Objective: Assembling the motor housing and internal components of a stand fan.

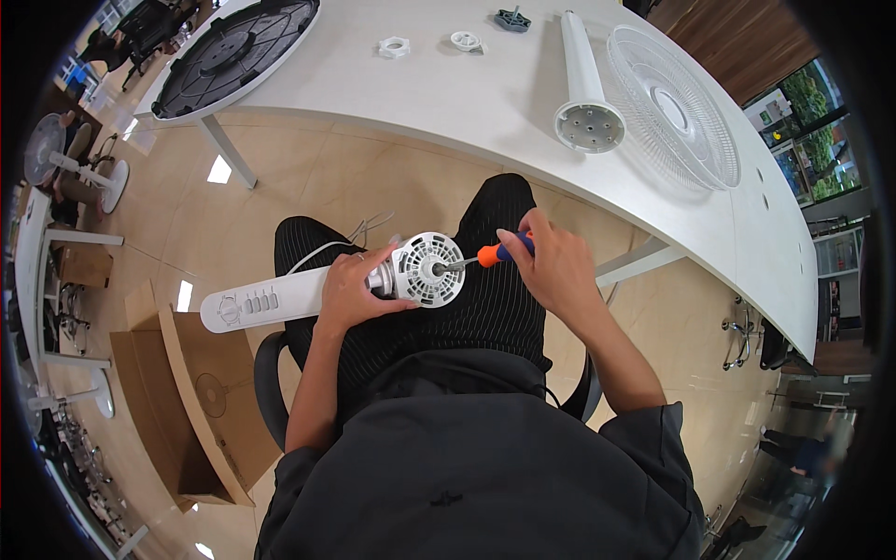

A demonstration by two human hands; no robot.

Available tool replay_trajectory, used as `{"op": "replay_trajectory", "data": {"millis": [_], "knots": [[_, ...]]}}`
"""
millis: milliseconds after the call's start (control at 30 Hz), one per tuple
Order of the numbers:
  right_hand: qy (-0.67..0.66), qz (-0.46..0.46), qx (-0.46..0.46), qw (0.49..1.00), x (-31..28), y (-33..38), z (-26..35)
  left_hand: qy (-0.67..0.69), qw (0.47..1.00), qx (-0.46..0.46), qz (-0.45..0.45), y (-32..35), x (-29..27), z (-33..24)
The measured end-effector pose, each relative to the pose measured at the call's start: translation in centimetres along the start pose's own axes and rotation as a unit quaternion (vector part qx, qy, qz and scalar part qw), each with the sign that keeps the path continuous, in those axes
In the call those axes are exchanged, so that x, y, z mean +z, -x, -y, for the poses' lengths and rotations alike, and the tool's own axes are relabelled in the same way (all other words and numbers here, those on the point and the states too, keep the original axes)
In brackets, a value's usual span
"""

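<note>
The room is bright. Daylight comes in from the windows (810,131) at the right edge. Small white patches of glare shine on the glossy tan floor (308,177) in the upper left and lower left. The white table (485,93) at the top looks very bright, with soft, faint shadows. The middle of the frame is sharp. Straight edges bend near the rim, the corners are black, and things at the far edges look blurry.
</note>
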State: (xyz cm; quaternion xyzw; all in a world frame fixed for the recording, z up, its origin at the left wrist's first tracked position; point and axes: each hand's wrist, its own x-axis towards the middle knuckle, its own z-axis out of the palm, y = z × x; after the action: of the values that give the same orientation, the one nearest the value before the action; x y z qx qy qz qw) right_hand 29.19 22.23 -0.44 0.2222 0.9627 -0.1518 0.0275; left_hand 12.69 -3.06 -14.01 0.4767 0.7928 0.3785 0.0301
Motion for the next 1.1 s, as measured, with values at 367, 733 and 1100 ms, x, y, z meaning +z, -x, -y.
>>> {"op": "replay_trajectory", "data": {"millis": [367,733,1100], "knots": [[-0.069,-0.002,-0.042,0.997,-0.9,0.9,0.4,-0.012,1.0,-0.014,0.007,0.2,-0.2,-0.1],[-0.071,0.021,0.005,0.997,-0.8,0.9,0.9,-0.01,1.0,0.009,-0.015,0.3,0.2,0.2],[-0.158,-0.069,-0.109,0.979,0.2,0.6,-0.8,-0.007,1.0,0.002,-0.01,0.2,-0.1,0.1]]}}
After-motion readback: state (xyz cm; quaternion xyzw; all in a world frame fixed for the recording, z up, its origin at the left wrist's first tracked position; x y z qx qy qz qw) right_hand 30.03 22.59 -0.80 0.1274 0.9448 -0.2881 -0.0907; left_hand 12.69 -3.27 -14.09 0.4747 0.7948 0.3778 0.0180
